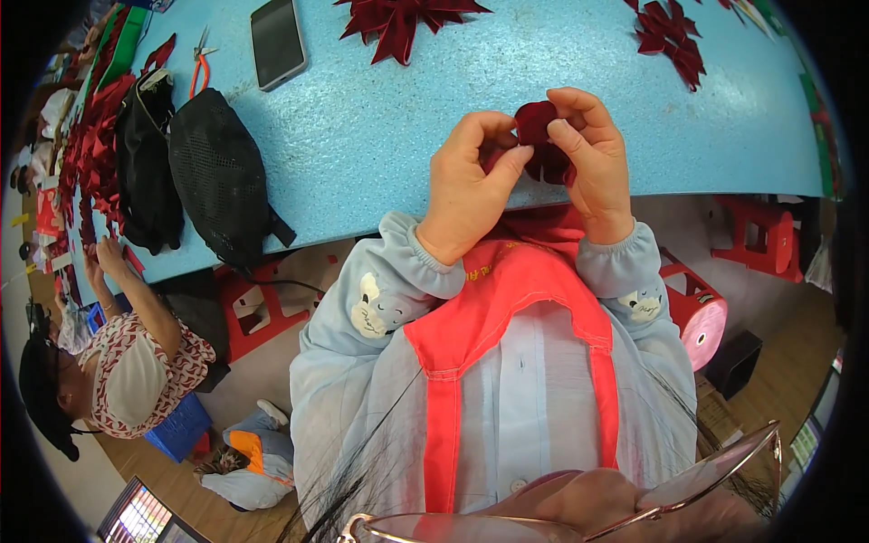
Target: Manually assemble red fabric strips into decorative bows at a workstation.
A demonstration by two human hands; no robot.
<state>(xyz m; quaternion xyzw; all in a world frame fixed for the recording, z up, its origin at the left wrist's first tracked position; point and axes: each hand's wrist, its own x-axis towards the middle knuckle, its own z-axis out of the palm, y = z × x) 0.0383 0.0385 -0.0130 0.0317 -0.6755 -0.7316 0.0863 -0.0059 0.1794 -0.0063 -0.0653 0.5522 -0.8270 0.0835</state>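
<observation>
Gold-rimmed glasses [650, 514], one pair, are closest to the camera. Past them are a light blue shirt [523, 407] and one red apron [507, 299].

Two bare hands are up over the near edge of the bench [362, 154]. Between them is one piece of dark red, fuzzy ribbon [536, 122], bent into loops. The left hand [475, 176] has a narrow grip, with thumb and finger pinching one side of the ribbon. The right hand [593, 158] has a small grip too, holding the other side.

On the bench I count two big dark red bows, one at the top middle [403, 23] and one at the top right [670, 41]. One phone [279, 43] lies near one pair of pliers [200, 72] with orange handles. Two black bags [217, 172] sit side by side, next to a long heap of red ribbon [90, 145], too many bits to count.

The bench is pale blue with speckles. Around it are three red stools [760, 235], and one pink roll [704, 333] is by the middle one. To the left, one co-worker [136, 380] in a black hat reaches to the bench. Another person [253, 475] is low down, near a blue crate [181, 430] on the brown floor [172, 493].
</observation>
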